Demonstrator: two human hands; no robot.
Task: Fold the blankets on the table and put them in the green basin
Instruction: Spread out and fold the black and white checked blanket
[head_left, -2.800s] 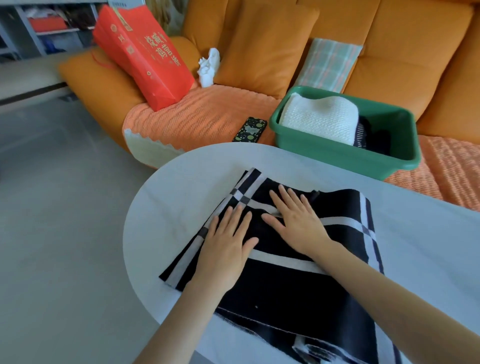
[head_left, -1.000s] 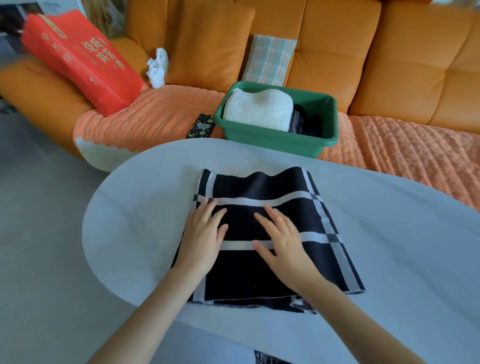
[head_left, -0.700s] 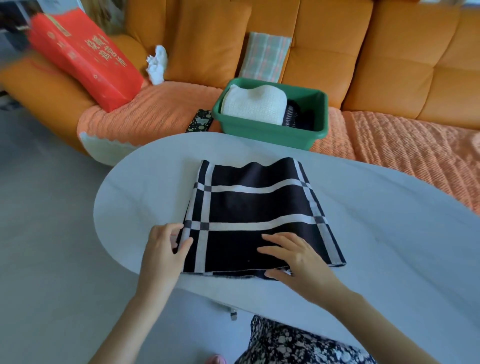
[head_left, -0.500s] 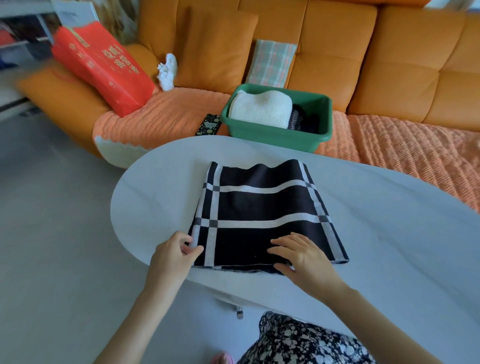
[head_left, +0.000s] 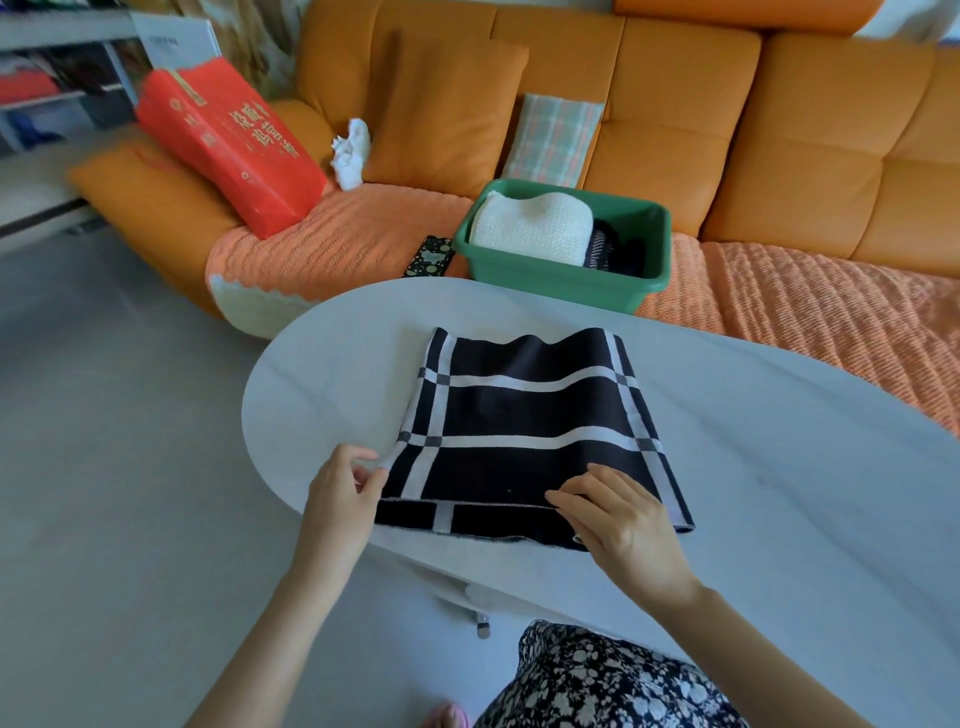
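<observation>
A black blanket with white stripes (head_left: 524, 415) lies folded on the white oval table (head_left: 779, 467), near its left end. My left hand (head_left: 340, 488) pinches the blanket's near left corner between thumb and fingers. My right hand (head_left: 621, 519) grips the near edge toward the right corner, fingers curled over the cloth. Behind the table, on the sofa seat, stands the green basin (head_left: 550, 273). It holds a folded cream knitted blanket (head_left: 535, 231) on the left and a dark folded one (head_left: 615, 252) on the right.
An orange sofa (head_left: 727, 130) runs behind the table, with a red gift bag (head_left: 228, 145), an orange cushion (head_left: 441, 109), a plaid cloth (head_left: 553, 137), a white crumpled item (head_left: 350, 153) and a dark phone-like item (head_left: 428, 256). Grey floor lies to the left.
My hands slid from flat on the blanket's middle back to its near edge and took hold of the two near corners. The blanket lies squarer on the table.
</observation>
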